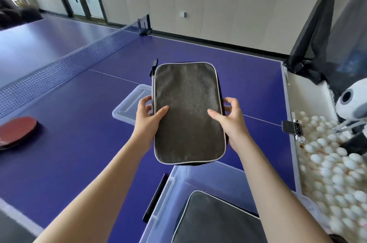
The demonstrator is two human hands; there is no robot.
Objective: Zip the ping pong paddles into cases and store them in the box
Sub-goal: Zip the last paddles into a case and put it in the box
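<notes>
I hold a dark grey rectangular paddle case (187, 111) with pale piping flat above the blue table (79, 123). My left hand (148, 118) grips its left edge, thumb on top and fingers underneath. My right hand (231, 121) grips the right edge the same way. The case looks closed, and a black loop sticks out at its far left corner. Below it, near me, stands a clear plastic box (200, 183) with another dark case (214, 221) lying inside. A red paddle (16, 130) lies on the table at the far left.
The clear box lid (130, 103) lies on the table behind the held case. The net (59, 65) crosses the table to the left. A ball machine (351, 103) with black netting and a tray of several white balls (327, 173) sit past the table's right edge.
</notes>
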